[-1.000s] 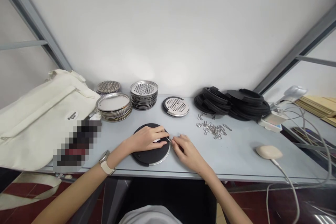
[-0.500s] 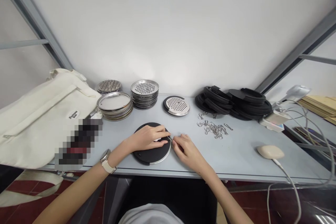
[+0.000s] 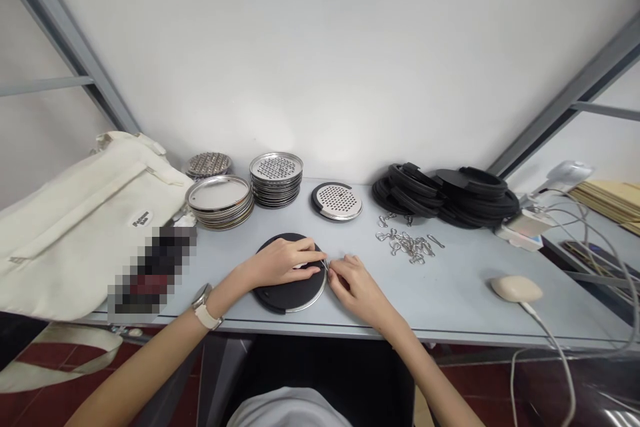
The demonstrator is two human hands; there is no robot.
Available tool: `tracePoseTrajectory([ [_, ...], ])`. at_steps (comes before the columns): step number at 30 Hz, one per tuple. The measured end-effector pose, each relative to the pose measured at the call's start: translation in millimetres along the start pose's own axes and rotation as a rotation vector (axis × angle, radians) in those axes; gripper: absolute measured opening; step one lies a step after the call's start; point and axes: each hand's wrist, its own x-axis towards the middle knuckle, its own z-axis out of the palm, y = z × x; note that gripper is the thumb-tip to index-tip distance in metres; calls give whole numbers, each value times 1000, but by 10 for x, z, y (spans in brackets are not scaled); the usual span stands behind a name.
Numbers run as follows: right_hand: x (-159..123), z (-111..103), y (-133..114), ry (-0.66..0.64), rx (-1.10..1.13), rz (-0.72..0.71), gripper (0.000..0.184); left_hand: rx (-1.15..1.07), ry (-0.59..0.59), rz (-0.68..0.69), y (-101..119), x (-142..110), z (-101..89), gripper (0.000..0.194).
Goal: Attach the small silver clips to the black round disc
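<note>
On the desk before me lies a round black disc (image 3: 291, 295) with a silver metal rim along its right side. Across its top my left hand (image 3: 287, 261) holds it, index finger and thumb reaching to the right edge. My right hand (image 3: 351, 280) is closed in a pinch on a thin metal wire clip (image 3: 325, 265) at that edge, touching the left fingertips. Much of the clip is hidden by the fingers. More wire clips (image 3: 410, 247) lie loose in a pile to the right.
Behind the disc stand stacked perforated grater plates (image 3: 277, 177), plain metal plates (image 3: 220, 203), and a black-edged grater (image 3: 339, 202). Black rings (image 3: 413, 190) are heaped at the back right. A cream bag (image 3: 90, 227) occupies the left; a white corded device (image 3: 516, 288) sits at right.
The fingertips have shifted very slightly at the wire clip. Disc and both hands otherwise keep their places.
</note>
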Motion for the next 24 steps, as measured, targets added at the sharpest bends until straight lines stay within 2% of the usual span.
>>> tracePoseTrajectory([
  [12,9,2,-4,-9,10,-5,25,-31,-41,-12,-5,6,-23,34],
  [24,-14,-16,3,-9,36,25,27,-6,-24,-22,-5,2,-1,33],
])
